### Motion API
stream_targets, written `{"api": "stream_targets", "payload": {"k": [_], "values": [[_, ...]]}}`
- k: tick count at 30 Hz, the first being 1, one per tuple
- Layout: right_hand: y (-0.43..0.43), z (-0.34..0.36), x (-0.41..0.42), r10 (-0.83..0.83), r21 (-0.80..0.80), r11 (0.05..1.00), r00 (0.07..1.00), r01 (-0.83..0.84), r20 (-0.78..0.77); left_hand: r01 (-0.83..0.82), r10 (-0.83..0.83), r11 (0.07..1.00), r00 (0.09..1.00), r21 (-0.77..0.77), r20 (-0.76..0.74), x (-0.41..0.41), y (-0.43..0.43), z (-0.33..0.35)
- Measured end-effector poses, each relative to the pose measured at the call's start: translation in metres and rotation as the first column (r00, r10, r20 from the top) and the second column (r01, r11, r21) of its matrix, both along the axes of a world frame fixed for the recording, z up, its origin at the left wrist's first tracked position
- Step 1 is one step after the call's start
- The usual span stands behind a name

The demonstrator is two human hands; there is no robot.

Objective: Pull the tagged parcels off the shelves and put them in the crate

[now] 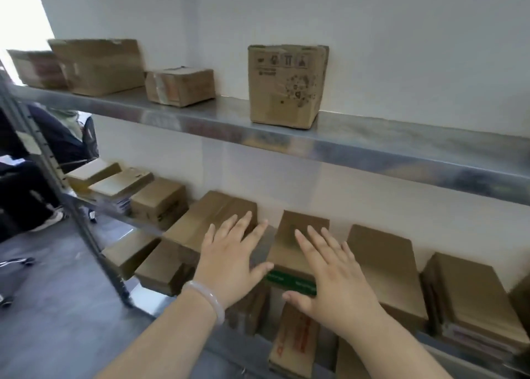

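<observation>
Head view: the fingers (241, 226) of the left hand (226, 261) are straight and fanned wide, palm down over the top of a long flat carton (200, 221). The fingers (305, 245) of the right hand (335, 284) are spread the same way over a narrower green-banded parcel (298, 235), so neither hand grips anything. Whether the palms actually press on the cardboard cannot be told. The two thumbs point inward and frame the green strip (289, 281) across the parcel's near end. That strip may be the tag, and the flat, open posture reads as a hand-over-hand check of the row, ready to close on this parcel from both sides. A pale bracelet (206, 298) sits on the left wrist. The parcel lies on the middle shelf (269, 248) with its short end toward the person, packed in a row with other brown cartons (384, 266) close on either side. That probably suits sliding it straight out rather than lifting it. A carton with red print (295, 341) stands on the level below. On the upper shelf (372, 149) a printed carton (286, 86) stands upright and apart, with lower cartons (180, 87) further left, and no tag shows on any of them. The crate is not in view.
</observation>
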State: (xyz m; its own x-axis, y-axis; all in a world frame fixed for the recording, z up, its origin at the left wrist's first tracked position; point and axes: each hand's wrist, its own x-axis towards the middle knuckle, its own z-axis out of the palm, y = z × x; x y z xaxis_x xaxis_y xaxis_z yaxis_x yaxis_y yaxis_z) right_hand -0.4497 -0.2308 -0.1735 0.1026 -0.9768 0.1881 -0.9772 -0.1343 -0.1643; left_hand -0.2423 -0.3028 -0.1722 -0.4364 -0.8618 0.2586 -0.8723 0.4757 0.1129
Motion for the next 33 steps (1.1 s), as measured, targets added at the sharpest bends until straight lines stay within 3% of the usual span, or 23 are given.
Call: {"api": "stream_targets", "payload": {"k": [6, 17, 24, 33], "values": [[-0.061, 0.002, 0.118, 0.016, -0.013, 1.000, 0.999, -0.016, 0.049, -0.089, 0.089, 0.996, 0.996, -0.024, -0.007, 0.106, -0.041, -0.001], [-0.180, -0.010, 0.362, 0.285, 0.001, 0.958, 0.956, -0.286, 0.072, -0.355, 0.356, 0.935, 0.934, 0.017, -0.038, 0.353, -0.114, -0.030], [-0.264, -0.015, 0.444, 0.322, -0.017, 0.947, 0.945, -0.322, 0.053, -0.407, 0.411, 0.911, 0.909, 0.065, -0.071, 0.421, -0.176, -0.036], [-0.398, -0.026, 0.499, 0.363, 0.019, 0.930, 0.926, -0.367, 0.109, -0.423, 0.425, 0.900, 0.905, 0.106, 0.004, 0.472, -0.298, -0.035]]}}
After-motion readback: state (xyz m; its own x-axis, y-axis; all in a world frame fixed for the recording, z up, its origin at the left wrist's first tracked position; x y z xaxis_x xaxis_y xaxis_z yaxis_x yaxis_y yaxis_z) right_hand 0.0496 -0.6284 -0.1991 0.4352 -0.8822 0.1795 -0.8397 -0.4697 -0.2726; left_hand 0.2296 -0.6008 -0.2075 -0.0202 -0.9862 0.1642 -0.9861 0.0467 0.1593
